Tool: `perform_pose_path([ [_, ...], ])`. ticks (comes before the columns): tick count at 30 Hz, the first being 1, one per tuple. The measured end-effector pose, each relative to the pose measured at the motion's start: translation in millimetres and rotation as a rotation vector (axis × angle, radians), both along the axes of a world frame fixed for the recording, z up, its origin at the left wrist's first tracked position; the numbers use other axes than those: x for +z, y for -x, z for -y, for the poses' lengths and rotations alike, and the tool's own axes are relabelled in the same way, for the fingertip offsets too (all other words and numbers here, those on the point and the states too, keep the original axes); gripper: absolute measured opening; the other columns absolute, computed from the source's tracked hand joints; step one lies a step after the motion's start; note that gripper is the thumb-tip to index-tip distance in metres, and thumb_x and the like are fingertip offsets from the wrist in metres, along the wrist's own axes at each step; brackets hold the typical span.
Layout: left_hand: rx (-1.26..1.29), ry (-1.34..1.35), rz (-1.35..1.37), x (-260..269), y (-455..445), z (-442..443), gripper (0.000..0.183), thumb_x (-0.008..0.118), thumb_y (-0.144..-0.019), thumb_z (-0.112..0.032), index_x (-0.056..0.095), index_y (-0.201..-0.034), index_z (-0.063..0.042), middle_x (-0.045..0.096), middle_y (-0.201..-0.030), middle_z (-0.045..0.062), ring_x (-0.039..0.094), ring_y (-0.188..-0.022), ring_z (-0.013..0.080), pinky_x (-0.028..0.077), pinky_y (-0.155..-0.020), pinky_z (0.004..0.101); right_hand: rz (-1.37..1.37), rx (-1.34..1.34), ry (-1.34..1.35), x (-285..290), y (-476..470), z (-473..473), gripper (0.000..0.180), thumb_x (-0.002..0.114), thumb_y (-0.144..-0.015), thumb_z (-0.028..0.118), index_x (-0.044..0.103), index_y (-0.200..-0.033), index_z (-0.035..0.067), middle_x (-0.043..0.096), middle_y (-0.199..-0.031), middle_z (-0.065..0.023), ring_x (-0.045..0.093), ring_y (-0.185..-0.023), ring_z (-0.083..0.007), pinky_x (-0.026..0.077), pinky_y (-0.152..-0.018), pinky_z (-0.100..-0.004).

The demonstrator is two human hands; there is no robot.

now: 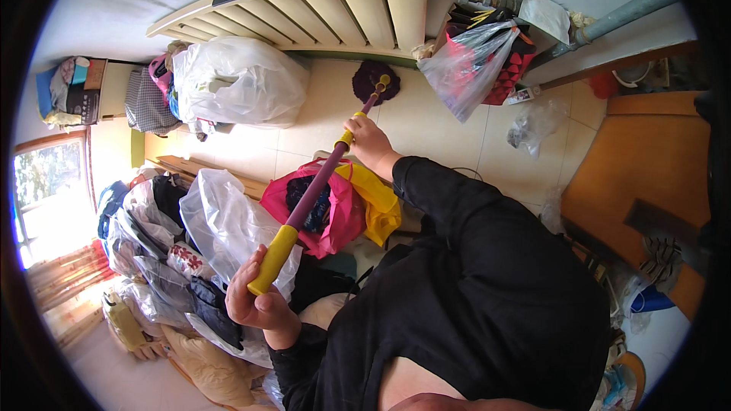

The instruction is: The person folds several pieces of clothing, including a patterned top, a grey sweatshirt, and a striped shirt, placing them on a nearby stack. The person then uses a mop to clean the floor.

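Note:
A mop with a purple and yellow handle (313, 197) slants across the middle of the view. Its dark purple mop head (376, 90) lies on the tiled floor beside a cream slatted headboard. My right hand (369, 141) is closed round the handle at a yellow collar partway down. At the upper end, my left hand (262, 297) rests against the yellow grip, its palm under the end and its fingers partly curled. Below the handle sit a pink bag (342, 211) with dark patterned cloth in it and a yellow bag (380, 205).
A large white plastic bag (245, 83) stands on the floor left of the mop head. A clear bag over a red and black one (485, 63) is at its right. Crumpled plastic (534, 125) lies on the tiles. Bagged clothes (165, 245) are heaped at left; a wooden board (645, 165) is at right.

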State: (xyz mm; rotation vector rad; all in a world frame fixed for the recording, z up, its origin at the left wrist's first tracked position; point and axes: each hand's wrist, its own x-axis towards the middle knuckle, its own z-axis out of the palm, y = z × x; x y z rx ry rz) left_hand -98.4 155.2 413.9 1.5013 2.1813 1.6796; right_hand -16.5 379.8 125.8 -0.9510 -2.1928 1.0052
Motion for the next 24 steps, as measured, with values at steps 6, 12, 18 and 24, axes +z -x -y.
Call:
perform_pose_path([
  [6, 0.039, -0.020, -0.027, 4.7, -5.3, 10.7, 0.079, 0.047, -0.095, -0.060, 0.055, -0.120, 0.014, 0.068, -0.102, 0.027, 0.069, -0.096, 0.0370, 0.056, -0.089, 0.0458, 0.033, 0.030, -0.061, 5.0, -25.1, 20.2, 0.027, 0.059, -0.084, 0.006, 0.052, -0.110, 0.005, 0.056, -0.105, -0.0155, 0.054, -0.107, -0.0360, 0.047, -0.092, -0.0423],
  [12, 0.099, -0.115, 0.104, 10.7, -0.4, 14.5, 0.083, 0.041, -0.096, -0.062, 0.048, -0.132, 0.012, 0.068, -0.103, 0.027, 0.069, -0.099, 0.0380, 0.055, -0.090, 0.0468, 0.111, 0.116, -0.100, 11.3, -49.4, 39.1, 0.038, 0.063, -0.080, 0.002, 0.048, -0.115, 0.005, 0.053, -0.108, -0.0145, 0.054, -0.104, -0.0356, 0.047, -0.091, -0.0420],
  [18, 0.031, -0.154, 0.198, 22.2, 4.8, 14.1, 0.066, 0.041, -0.098, -0.058, 0.052, -0.117, 0.005, 0.066, -0.101, 0.024, 0.067, -0.101, 0.0390, 0.051, -0.097, 0.0506, 0.077, 0.154, -0.150, 8.8, -74.0, 56.6, 0.033, 0.064, -0.081, 0.006, 0.050, -0.111, 0.005, 0.056, -0.103, -0.0138, 0.055, -0.102, -0.0346, 0.048, -0.088, -0.0413],
  [24, -0.049, -0.193, 0.321, 28.2, 3.0, 12.2, 0.058, 0.046, -0.097, -0.057, 0.048, -0.106, 0.001, 0.065, -0.098, 0.023, 0.068, -0.097, 0.0390, 0.053, -0.094, 0.0508, 0.025, 0.323, -0.066, 2.5, -93.2, 54.6, 0.041, 0.067, -0.084, 0.008, 0.043, -0.117, 0.006, 0.060, -0.099, -0.0138, 0.060, -0.098, -0.0359, 0.045, -0.099, -0.0502],
])
